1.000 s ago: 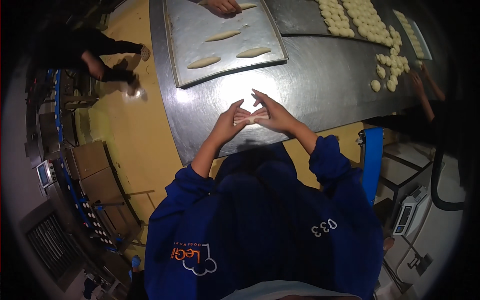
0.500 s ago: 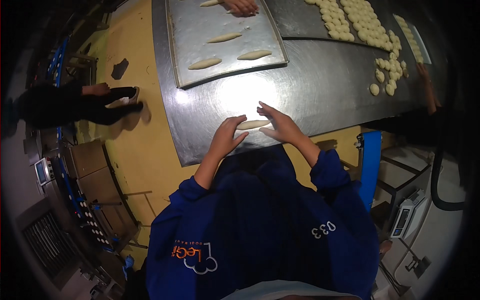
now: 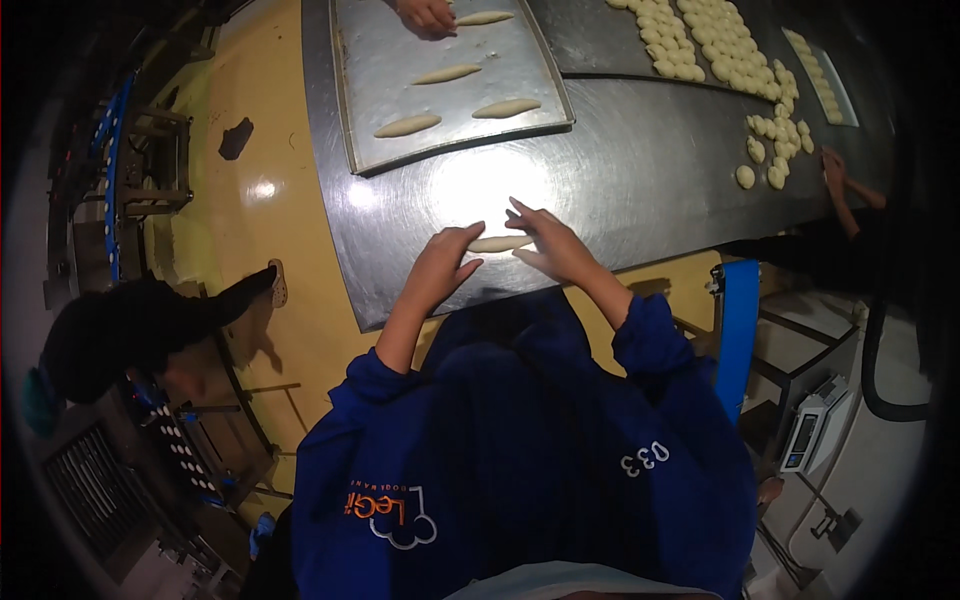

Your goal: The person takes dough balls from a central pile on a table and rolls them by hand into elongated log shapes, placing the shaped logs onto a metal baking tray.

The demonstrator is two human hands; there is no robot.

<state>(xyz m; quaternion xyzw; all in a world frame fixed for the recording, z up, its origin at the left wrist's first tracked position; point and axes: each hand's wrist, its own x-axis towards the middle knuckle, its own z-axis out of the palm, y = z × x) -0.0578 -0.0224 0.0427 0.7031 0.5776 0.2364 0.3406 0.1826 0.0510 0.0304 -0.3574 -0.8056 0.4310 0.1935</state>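
Note:
On the steel table (image 3: 400, 290) in front of me lies a slim, spindle-shaped piece of pale dough (image 3: 500, 244). My left hand (image 3: 443, 262) curls over its left end, thumb on the near side and fingers on the far side. Around the right end is my right hand (image 3: 558, 246), with some fingertips raised and its thumb close to the dough. Both tips of the piece are hidden by my hands. Beyond them, a metal tray (image 3: 460, 150) carries several similar dough pieces (image 3: 407, 126), and another person's hand (image 3: 427, 14) touches one at its far end.
Many dough balls (image 3: 735, 55) cover the table's far right, with a few loose ones (image 3: 746, 177) nearer. Another person's hands (image 3: 835, 175) are beside them. On the left a person in dark clothes (image 3: 120, 335) stands by a conveyor (image 3: 180, 445). A scale (image 3: 812, 425) sits at right.
My hands shift slightly left and away from me with the dough. The hand over the tray moves left. The person at left comes nearer; the right-hand person's hands leave the small tray.

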